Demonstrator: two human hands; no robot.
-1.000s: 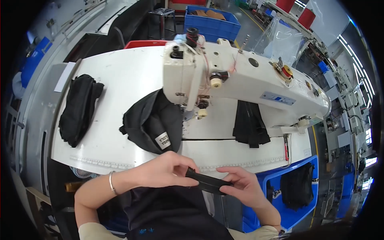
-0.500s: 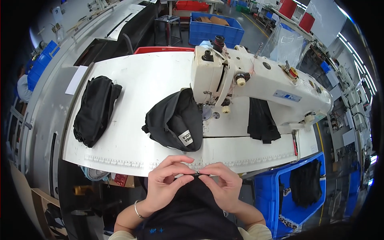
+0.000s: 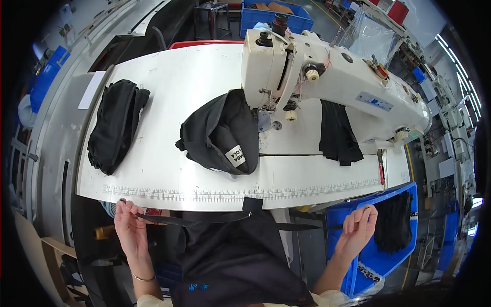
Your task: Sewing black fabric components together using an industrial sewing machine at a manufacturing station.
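Observation:
My left hand (image 3: 131, 230) and my right hand (image 3: 358, 230) are apart at either side, just below the table's front edge, each pinching a long black strap (image 3: 299, 226) stretched between them. A small square black piece (image 3: 253, 203) is on the strap at the middle, over the table edge. Above it, a black fabric bag (image 3: 204, 138) with a white label lies against the foot of the white sewing machine (image 3: 332, 77). A black fabric bundle (image 3: 115, 125) lies at the left of the white table (image 3: 163, 71), and black strips (image 3: 335, 133) lie under the machine arm.
A blue bin (image 3: 348, 284) of black pieces sits below the table at the right. Another blue bin (image 3: 276, 18) and a red tray (image 3: 194, 44) are behind the table. A long metal counter (image 3: 61, 133) runs along the left, with a white paper (image 3: 92, 89) at the table's left edge.
Both my hands held a black piece close together at the middle; they have moved apart to left and right, drawing the strap out. The view has shifted slightly.

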